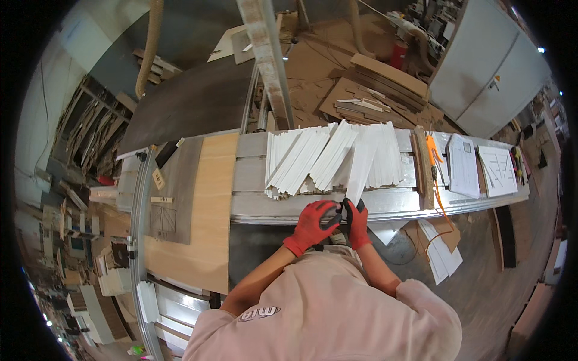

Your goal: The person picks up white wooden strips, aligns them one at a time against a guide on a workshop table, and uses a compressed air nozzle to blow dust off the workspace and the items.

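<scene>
Our right hand (357, 225) curls around the low end of a white strip (364, 162), just right of the frame's middle. Our left hand (314, 225) bends close by; we cannot tell if it grips anything.

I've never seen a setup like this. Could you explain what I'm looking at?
No robot here: a person's left hand and right hand wear red-and-black gloves. This single picture comes from a fisheye camera on the person's head, looking down, so straight edges bend. On the metal table lie a pile of white strips, a wooden panel at left and papers at right. The right hand appears to hold one long white strip by its near end; the left hand's grip is hidden.
</scene>
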### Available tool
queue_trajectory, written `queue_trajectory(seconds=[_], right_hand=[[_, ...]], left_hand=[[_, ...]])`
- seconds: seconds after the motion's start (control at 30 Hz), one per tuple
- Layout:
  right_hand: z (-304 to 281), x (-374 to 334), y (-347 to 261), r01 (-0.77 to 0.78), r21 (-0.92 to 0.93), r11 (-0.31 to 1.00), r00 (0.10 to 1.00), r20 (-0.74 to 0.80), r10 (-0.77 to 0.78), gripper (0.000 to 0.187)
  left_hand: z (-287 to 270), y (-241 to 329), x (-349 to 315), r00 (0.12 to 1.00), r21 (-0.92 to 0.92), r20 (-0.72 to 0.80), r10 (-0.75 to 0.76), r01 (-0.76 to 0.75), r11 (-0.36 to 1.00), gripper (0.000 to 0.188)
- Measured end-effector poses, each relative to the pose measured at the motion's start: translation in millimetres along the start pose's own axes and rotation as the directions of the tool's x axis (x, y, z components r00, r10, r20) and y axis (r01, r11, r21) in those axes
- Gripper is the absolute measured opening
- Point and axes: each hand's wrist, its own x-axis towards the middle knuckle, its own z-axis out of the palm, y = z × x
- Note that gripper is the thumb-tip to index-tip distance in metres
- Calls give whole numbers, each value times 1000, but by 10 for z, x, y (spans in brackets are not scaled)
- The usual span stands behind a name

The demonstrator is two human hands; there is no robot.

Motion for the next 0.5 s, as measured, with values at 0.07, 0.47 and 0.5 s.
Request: queue_trajectory(seconds=[0.07, 0.47, 0.5], right_hand=[[122, -290, -233, 78, -271, 960, 990, 136, -43, 19], [1309, -1563, 77, 449, -590, 671, 686, 709, 164, 61], [1110, -1408, 494, 457, -569, 684, 707, 699, 109, 61]], left_hand=[[-144, 4, -112, 969, -429, -171, -180, 91, 899, 73], [-1357, 299, -1673, 467, -664, -633, -617, 83, 743, 64], [-1419, 370, -1751, 356, -590, -703, -616, 193, 784, 68]])
